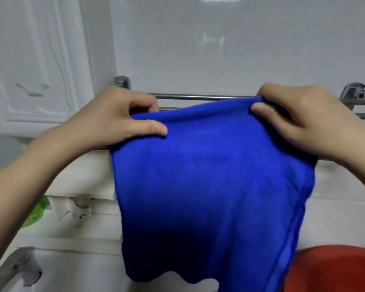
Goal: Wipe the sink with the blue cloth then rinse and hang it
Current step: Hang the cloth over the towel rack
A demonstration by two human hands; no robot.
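Seemingly near the end, the blue cloth (209,186) drapes over the towel rail (198,97), both hands' fingers (154,127) pinching its top edge; only letting go seems left.

Both bare arms reach forward and up, one from each side. The left hand (122,116) is palm down, with its thumb stretched flat toward the middle and its fingers curled over and tucked behind. The right hand (299,119) does the same from the other side, thumb pointing in and fingers bent over the top. Each hand pinches the top edge of the blue cloth (215,186).
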